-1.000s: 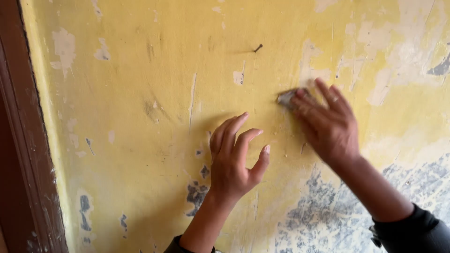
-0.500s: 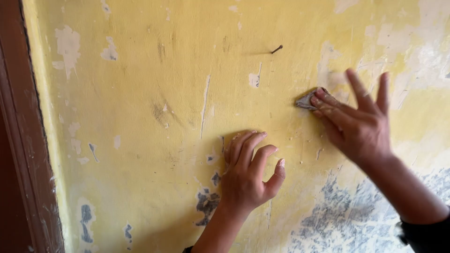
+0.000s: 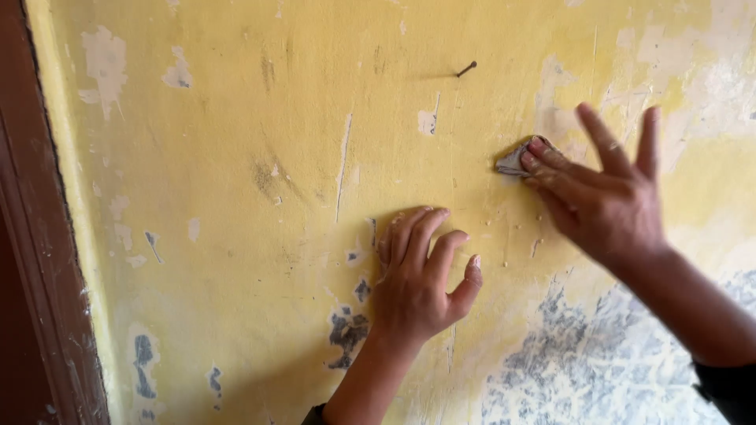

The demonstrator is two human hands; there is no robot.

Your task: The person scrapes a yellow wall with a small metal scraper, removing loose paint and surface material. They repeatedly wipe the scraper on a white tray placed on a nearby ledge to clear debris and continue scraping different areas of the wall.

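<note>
A yellow painted wall (image 3: 236, 142) with chipped and worn patches fills the view. My right hand (image 3: 602, 197) presses a small folded grey piece of sandpaper (image 3: 513, 161) flat against the wall with its fingertips, two fingers lifted. My left hand (image 3: 421, 275) rests lower on the wall, fingers curled with the tips touching the paint, holding nothing. The two hands are about a hand's width apart.
A bent nail (image 3: 466, 69) sticks out of the wall above the hands. A dark brown wooden frame (image 3: 35, 260) runs down the left edge. Bare grey plaster (image 3: 598, 370) shows at the lower right, with small grey chips (image 3: 346, 330) beside my left wrist.
The view has shifted, so both hands sit lower and further right in the frame. My right hand's fingers have spread and lifted while it keeps the sandpaper on the wall.
</note>
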